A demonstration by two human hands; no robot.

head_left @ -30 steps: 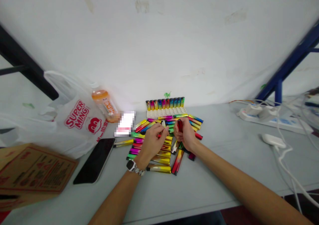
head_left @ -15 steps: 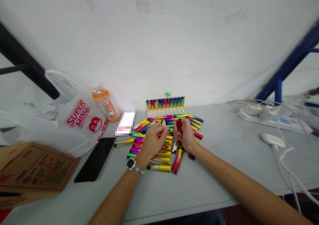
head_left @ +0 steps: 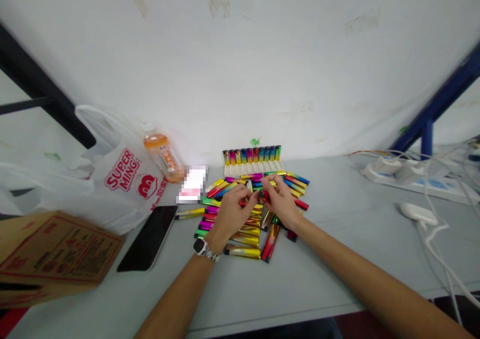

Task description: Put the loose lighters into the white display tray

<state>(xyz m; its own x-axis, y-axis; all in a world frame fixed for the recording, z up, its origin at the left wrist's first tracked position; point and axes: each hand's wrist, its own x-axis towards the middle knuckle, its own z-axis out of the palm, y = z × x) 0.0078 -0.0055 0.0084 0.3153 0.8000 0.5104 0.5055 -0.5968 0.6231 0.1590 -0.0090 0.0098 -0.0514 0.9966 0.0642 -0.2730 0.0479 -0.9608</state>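
Observation:
My right hand (head_left: 282, 201) is closed around a red lighter (head_left: 264, 196), with its dark end pointing left. My left hand (head_left: 234, 209), wearing a watch (head_left: 200, 247) at the wrist, has curled fingers; its thumb tip meets the dark end of that lighter. Some red shows under the left fingers, but I cannot make out what they hold. Many shiny, multicoloured lighters (head_left: 243, 252) lie beneath and around both hands. Behind them stands a white tray with holes (head_left: 253, 169), its back row filled with upright lighters (head_left: 255, 155).
On the left are a black phone (head_left: 148, 239), a blurred-out bright rectangle (head_left: 192, 184), an orange drink bottle (head_left: 164, 156), a white plastic bag (head_left: 125, 194) and a cardboard box (head_left: 63, 254). A power strip (head_left: 412, 179) and a white charger (head_left: 418, 213) with cables lie right.
The red lighter in my right hand has tipped from upright towards the left, and the right hand has come closer to my left hand. The view has shifted slightly.

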